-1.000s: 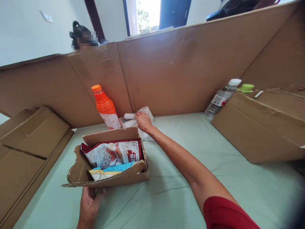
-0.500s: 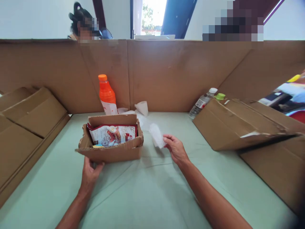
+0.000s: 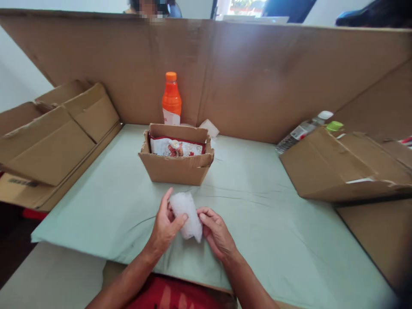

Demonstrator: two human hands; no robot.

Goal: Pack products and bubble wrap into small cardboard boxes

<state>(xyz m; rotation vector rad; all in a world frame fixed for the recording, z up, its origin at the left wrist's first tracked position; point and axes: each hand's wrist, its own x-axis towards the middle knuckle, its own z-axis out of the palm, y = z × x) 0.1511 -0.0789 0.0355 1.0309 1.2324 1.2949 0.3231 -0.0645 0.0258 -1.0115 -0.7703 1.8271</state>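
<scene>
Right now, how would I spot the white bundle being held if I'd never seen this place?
Start at the pale green cloth-covered table below the brown cardboard wall, then find the small open brown cardboard box. On its near side, the left hand clasps a white roll-shaped bundle, the right hand at its edge. Unlike the white scrap behind the box, it is between the hands.

Clock from wearer. Packet (image 3: 190, 223) @ 12, near: thin plastic, semi-transl., crinkly. Box (image 3: 177, 170) past it: corr. cardbd, matt, rough-cut rim. Pouch (image 3: 175, 147) inside: printed film. Orange btl (image 3: 171, 102) @ 12, far: glossy plastic. Clear btl (image 3: 299, 133) @ 1: plastic. Tablecloth (image 3: 251, 171): matt fabric, lt. creases.
</scene>
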